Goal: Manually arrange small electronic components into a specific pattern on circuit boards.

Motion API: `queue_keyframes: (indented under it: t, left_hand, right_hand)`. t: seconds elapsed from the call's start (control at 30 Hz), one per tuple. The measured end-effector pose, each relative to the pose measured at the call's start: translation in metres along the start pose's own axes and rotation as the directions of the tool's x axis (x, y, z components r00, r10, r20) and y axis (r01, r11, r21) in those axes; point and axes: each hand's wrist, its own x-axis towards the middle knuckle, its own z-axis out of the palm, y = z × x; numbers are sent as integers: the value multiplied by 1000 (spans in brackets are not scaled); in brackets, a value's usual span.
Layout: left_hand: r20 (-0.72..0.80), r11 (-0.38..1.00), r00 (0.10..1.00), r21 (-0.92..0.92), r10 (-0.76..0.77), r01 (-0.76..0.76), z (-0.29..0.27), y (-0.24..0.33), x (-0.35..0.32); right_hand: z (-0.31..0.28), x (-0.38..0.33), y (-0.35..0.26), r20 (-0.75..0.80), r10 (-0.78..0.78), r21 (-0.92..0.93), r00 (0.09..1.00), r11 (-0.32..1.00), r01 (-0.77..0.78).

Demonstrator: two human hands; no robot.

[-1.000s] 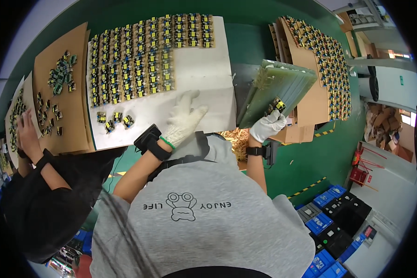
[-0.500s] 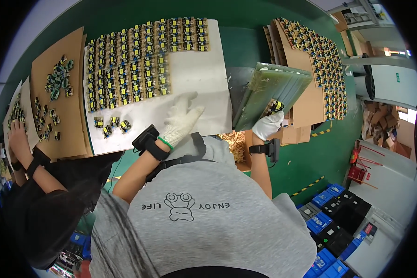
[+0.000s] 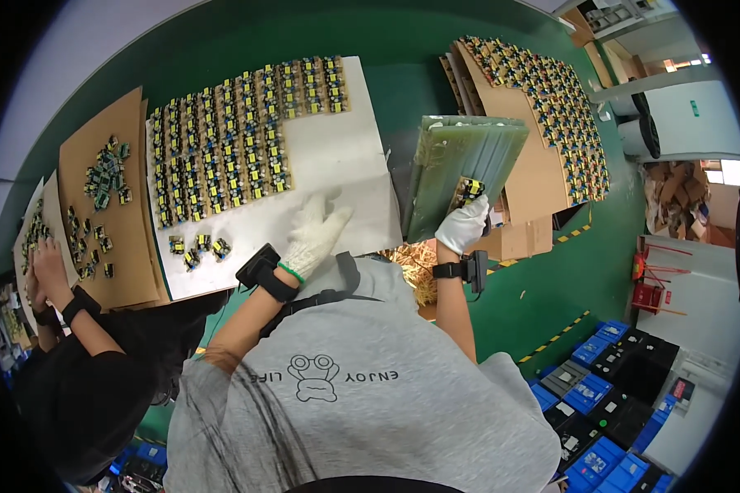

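My right hand, in a white glove, grips a small circuit board with a yellow-topped component. It holds the board against the face of a translucent green slab, which stands tilted right of the white work surface. My left hand, also gloved, hovers over or rests on the near part of that surface, fingers stretched out and slightly blurred, with nothing seen in them. Rows of similar circuit boards fill the surface's left and far parts. A few loose boards lie at its near left corner.
On the left, a cardboard sheet bears scattered boards, and a co-worker's hands work over more of them. More rows of boards lie on stacked cardboard at the right. Blue and black crates stand on the floor, lower right.
The whole view has shifted, so the tables sit lower and further left. My right hand still holds the circuit board at the slab; my left hand stays outstretched over the white surface.
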Motion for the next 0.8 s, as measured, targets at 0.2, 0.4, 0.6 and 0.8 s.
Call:
queue_keyframes:
  t: [0.2,0.4,0.6,0.8]
  left_hand:
    - [-15,1000,1000,-26,-6,5,0,6,-3]
    - [96,985,994,-159,-46,61,-2,15,-11]
    - [284,986,947,-112,148,-121,5,33,2]
    - [627,960,729,-140,274,-241,41,98,-3]
  right_hand:
    - [-8,-9,-25,124,155,65,980,984,-164]
    - [5,-12,6,55,45,306,997,950,-60]
    - [-16,-8,13,335,285,692,898,573,-440]
    - [-59,-13,-30,579,423,640,697,294,-710]
